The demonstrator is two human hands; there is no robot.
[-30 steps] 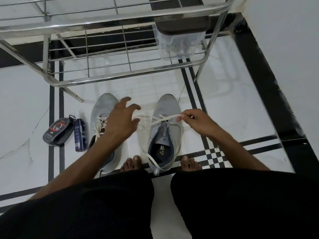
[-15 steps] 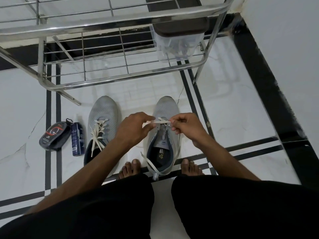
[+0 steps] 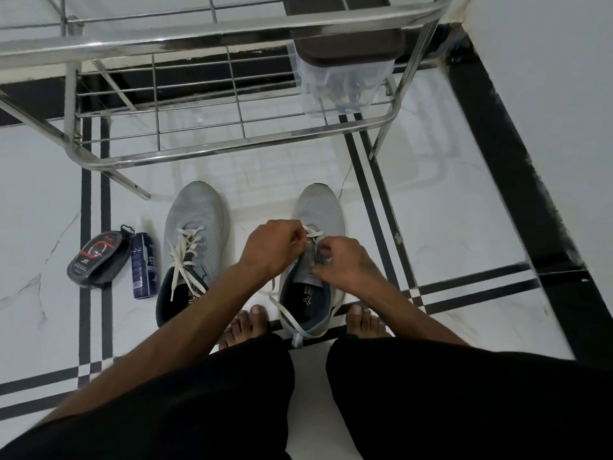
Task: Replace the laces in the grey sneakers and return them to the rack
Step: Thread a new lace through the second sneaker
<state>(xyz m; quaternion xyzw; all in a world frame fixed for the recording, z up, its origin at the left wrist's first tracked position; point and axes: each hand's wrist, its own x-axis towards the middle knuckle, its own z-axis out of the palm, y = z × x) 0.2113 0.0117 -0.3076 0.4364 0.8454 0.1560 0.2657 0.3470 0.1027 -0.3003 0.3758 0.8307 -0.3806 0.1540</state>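
both hands, left hand (image 3: 270,249) and right hand (image 3: 343,262), pinch the white lace (image 3: 313,233) over the right grey sneaker (image 3: 320,210), on the floor before the steel rack (image 3: 232,147). risk: a loose pinch may let the lace slip from its eyelet.

White marble floor (image 3: 464,200), black stripes; white wall (image 3: 547,94).

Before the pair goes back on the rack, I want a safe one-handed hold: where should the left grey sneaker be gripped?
Probably at the heel collar of the left sneaker, reaching down from above on the person's side. Its dark opening faces up and sits nearest the body, so fingers can hook inside. The toe points toward the rack; loose white laces trail over the tongue, so tuck them in first.
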